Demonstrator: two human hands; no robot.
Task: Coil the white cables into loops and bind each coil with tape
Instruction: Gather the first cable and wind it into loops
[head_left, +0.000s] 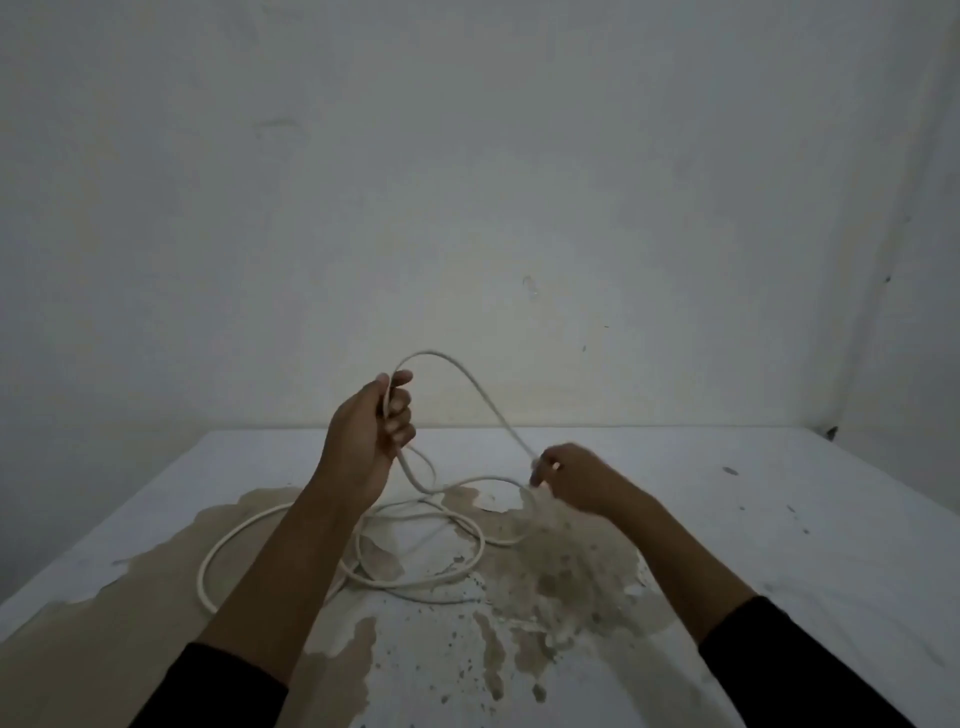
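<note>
On the far left, slack white cable (218, 551) sweeps in a wide curve over the table (779, 519), well below and to the left of the raised left hand (371, 421). That hand is curled round the cable, fingers closed on it, with a loop hanging just beneath the grip. From the top of the fist the cable arches up and over, then runs down to the right hand (563, 475), which sits lower, near the table, and appears to pinch the strand between fingertips; motion blur there makes the exact hold hard to read. Below and between both grips the rest of the cable lies in loose, overlapping rings on the stained surface.

The risk, as I judge it, is tangling: the rings cross each other, so pulling the next length toward the left grip could drag a crossing tight into a knot. The loop already gathered could also slip out if the left fingers loosen. No tape is in sight.
</note>
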